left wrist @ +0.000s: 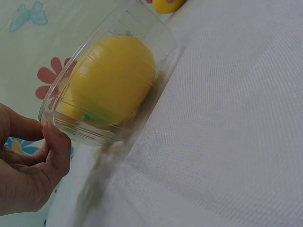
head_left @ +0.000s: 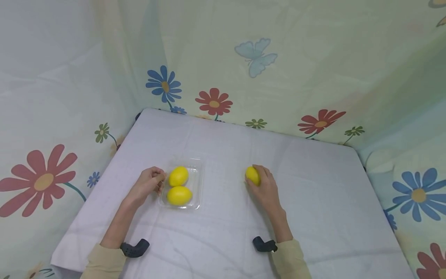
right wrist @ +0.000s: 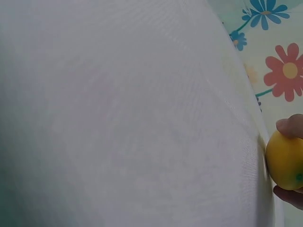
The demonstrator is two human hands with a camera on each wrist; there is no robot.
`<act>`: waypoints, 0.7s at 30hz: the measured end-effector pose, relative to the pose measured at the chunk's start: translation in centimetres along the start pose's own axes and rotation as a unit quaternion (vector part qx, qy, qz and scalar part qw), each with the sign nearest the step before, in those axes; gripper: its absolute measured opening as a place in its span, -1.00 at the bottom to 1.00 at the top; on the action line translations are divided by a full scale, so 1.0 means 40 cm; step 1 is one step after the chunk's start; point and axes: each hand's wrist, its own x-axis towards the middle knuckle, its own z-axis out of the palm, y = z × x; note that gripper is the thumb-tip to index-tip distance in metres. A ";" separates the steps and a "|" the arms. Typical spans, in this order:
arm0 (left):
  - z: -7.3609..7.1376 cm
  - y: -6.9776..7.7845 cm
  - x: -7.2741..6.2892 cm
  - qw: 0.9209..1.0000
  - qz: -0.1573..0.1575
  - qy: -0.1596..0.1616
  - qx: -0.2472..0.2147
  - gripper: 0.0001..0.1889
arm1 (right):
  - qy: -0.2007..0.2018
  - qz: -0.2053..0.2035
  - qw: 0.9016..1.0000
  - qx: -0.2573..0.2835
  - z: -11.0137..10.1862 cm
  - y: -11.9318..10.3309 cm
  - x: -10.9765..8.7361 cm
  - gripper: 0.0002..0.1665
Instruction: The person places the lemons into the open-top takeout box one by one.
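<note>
A clear plastic container [head_left: 197, 193] lies on the table with two yellow lemons in it, one [head_left: 178, 176] behind the other [head_left: 179, 196]. At the container's left edge, my left hand [head_left: 146, 185] pinches the rim between thumb and finger; the left wrist view shows this hand [left wrist: 35, 165] at the container's wall [left wrist: 94, 134], a lemon [left wrist: 113, 80] visible through it. Well to the right of the container, my right hand [head_left: 267, 190] grips a third lemon [head_left: 252, 175]. In the right wrist view, thumb and fingers lie on either side of that lemon [right wrist: 283, 163], close to the tabletop.
A white cloth covers the table [head_left: 223, 240]. Flower-printed curtains [head_left: 299, 58] hang behind it and at both sides. Dark wrist-worn devices sit on my left wrist [head_left: 135, 248] and right wrist [head_left: 264, 245].
</note>
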 end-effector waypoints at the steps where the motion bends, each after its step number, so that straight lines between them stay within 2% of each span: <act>1: 0.000 0.000 0.000 1.000 0.000 0.000 0.000 -0.71 | -0.002 0.002 1.000 0.003 0.000 0.001 0.000 -0.40; 6: 0.000 -0.001 0.000 1.000 -0.002 -0.002 0.000 -0.71 | 0.003 -0.001 1.000 0.013 -0.003 0.000 -0.004 -0.38; 10: -0.001 -0.002 0.001 1.000 -0.001 -0.002 0.002 -0.71 | 0.012 -0.020 0.999 0.029 -0.009 -0.022 -0.007 -0.38; 14: -0.003 -0.001 0.002 1.000 0.002 -0.001 0.001 -0.71 | 0.011 -0.055 0.998 0.036 -0.009 -0.073 -0.009 -0.38; 21: -0.003 0.001 0.000 1.000 0.000 0.000 0.000 -0.71 | -0.021 -0.111 0.992 0.051 0.015 -0.196 -0.010 -0.35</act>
